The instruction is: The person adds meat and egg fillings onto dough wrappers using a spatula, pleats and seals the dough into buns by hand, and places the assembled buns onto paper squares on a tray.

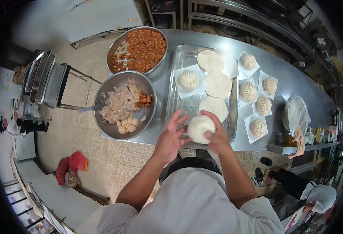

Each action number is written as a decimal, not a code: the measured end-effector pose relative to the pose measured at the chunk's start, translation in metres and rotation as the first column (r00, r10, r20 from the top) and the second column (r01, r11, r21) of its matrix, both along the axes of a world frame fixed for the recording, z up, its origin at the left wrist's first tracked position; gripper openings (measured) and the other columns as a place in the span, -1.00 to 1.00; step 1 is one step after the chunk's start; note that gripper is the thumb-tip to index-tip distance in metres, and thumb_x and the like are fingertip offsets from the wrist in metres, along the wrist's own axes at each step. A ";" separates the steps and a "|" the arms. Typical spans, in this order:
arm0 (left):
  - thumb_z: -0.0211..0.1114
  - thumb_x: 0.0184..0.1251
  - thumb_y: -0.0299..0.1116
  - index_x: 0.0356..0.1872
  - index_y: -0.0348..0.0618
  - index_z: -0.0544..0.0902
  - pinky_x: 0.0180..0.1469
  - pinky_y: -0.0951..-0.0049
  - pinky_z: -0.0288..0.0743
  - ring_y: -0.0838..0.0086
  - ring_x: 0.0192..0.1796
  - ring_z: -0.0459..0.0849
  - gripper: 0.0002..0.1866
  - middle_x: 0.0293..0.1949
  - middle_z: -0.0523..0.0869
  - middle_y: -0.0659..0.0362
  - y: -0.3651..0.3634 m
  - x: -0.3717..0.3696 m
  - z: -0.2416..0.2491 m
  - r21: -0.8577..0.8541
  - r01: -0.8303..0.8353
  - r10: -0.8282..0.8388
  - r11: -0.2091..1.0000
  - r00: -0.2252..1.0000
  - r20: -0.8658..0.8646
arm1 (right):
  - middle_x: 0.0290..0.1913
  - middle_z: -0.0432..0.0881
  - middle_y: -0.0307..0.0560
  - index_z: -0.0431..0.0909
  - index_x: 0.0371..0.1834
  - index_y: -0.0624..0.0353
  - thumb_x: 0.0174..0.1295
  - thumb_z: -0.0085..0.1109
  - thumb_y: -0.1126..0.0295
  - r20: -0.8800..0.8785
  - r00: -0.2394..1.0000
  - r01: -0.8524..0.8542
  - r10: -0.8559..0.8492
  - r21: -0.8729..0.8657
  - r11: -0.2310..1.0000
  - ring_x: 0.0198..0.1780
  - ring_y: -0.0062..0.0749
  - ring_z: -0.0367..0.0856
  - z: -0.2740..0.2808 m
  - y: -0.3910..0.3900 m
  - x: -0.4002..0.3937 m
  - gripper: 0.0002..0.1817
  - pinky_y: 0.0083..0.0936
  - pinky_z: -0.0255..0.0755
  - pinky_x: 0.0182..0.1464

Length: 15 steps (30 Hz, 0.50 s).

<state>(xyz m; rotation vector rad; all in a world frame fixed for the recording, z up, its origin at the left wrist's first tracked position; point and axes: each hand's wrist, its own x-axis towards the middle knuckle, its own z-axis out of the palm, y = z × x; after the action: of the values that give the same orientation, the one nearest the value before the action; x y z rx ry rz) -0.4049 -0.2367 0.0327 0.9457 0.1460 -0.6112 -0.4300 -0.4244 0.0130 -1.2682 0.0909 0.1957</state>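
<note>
the curled right hand (220, 137) holds a round, white dough piece (199, 125); the left hand (170, 139), loosely open, is at its edge; light, even pressure should suit it.

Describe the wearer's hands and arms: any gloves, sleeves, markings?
The left hand and right hand are ungloved; I see no rings or watch. The forearms are bare below short, plain, whitish sleeves, with no visible markings.
</note>
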 end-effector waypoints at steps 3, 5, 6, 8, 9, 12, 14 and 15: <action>0.24 0.43 0.08 0.56 -0.06 0.11 0.18 0.27 0.55 0.36 0.21 0.49 -0.16 0.43 0.27 0.07 -0.008 0.009 -0.014 0.147 0.210 -0.229 0.967 0.965 0.128 | 0.19 0.54 0.04 0.23 0.47 0.12 0.04 0.53 0.07 -0.181 0.983 0.132 -0.034 0.562 0.817 0.13 -0.14 0.64 -0.003 -0.019 -0.014 -0.05 -0.17 0.70 0.01; 0.46 0.24 -0.26 0.49 -0.11 0.28 0.08 0.35 0.59 0.37 0.14 0.57 -0.19 0.33 0.44 0.07 -0.020 0.017 -0.022 0.388 0.383 -0.480 0.838 0.856 0.192 | 0.19 0.54 0.06 0.20 0.47 0.18 0.07 0.48 -0.04 -0.153 0.988 0.090 0.006 0.612 0.786 0.13 -0.12 0.64 -0.008 -0.028 -0.024 -0.03 -0.14 0.71 -0.05; 0.46 0.24 -0.26 0.49 -0.11 0.28 0.08 0.35 0.59 0.37 0.14 0.57 -0.19 0.33 0.44 0.07 -0.024 0.026 -0.019 0.388 0.403 -0.501 0.829 0.844 0.193 | 0.19 0.54 0.08 0.21 0.46 0.22 0.04 0.48 -0.07 -0.162 0.986 0.127 -0.035 0.599 0.791 0.12 -0.11 0.64 -0.010 -0.031 -0.029 0.00 -0.13 0.73 -0.10; 0.50 0.17 -0.26 0.38 -0.13 0.46 0.05 0.38 0.59 0.42 0.02 0.63 -0.29 0.18 0.60 0.09 -0.035 0.058 -0.011 0.624 0.458 -0.712 0.633 0.660 0.239 | 0.22 0.51 0.14 0.20 0.46 0.15 0.07 0.46 -0.09 -0.189 0.979 0.181 -0.082 0.597 0.782 0.13 -0.01 0.63 -0.020 -0.049 -0.043 -0.02 -0.10 0.73 -0.12; 0.50 0.17 -0.26 0.38 -0.13 0.46 0.05 0.38 0.59 0.42 0.02 0.63 -0.29 0.18 0.60 0.09 -0.045 0.074 -0.012 0.626 0.467 -0.723 0.624 0.649 0.236 | 0.24 0.49 0.20 0.20 0.47 0.08 0.09 0.43 -0.12 -0.215 0.971 0.212 -0.100 0.595 0.776 0.14 0.08 0.61 -0.027 -0.058 -0.051 -0.04 -0.06 0.73 -0.15; 0.48 0.19 -0.26 0.25 -0.14 0.59 0.06 0.32 0.59 0.31 -0.04 0.68 -0.43 0.09 0.66 0.02 -0.087 0.139 -0.012 0.839 0.139 -0.775 0.526 0.483 0.406 | 0.26 0.47 0.22 0.19 0.47 0.07 0.13 0.38 -0.12 -0.225 0.958 0.279 -0.176 0.614 0.738 0.12 0.16 0.60 -0.034 -0.086 -0.072 -0.07 -0.07 0.72 -0.18; 0.47 0.20 -0.22 0.22 -0.12 0.61 0.11 0.24 0.57 0.19 0.01 0.69 -0.46 0.11 0.65 -0.02 -0.105 0.192 -0.022 0.909 -0.007 -0.839 0.418 0.380 0.389 | 0.27 0.45 0.20 0.17 0.49 0.05 0.13 0.36 -0.18 -0.258 0.936 0.350 -0.241 0.584 0.732 0.11 0.21 0.59 -0.040 -0.101 -0.089 -0.04 -0.05 0.72 -0.19; 0.46 0.20 -0.19 0.21 -0.10 0.62 0.14 0.20 0.55 0.15 0.05 0.69 -0.46 0.11 0.65 -0.03 -0.107 0.213 -0.035 0.924 -0.089 -0.864 0.371 0.331 0.379 | 0.27 0.45 0.20 0.17 0.49 0.05 0.13 0.36 -0.18 -0.267 0.937 0.345 -0.227 0.596 0.725 0.11 0.21 0.59 -0.040 -0.107 -0.098 -0.04 -0.05 0.72 -0.19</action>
<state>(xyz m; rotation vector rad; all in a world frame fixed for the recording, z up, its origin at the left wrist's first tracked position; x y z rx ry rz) -0.1916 -0.3434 -0.0026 2.3005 -0.9790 -0.4850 -0.5277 -0.5317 -0.0266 -0.5334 0.3461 0.0544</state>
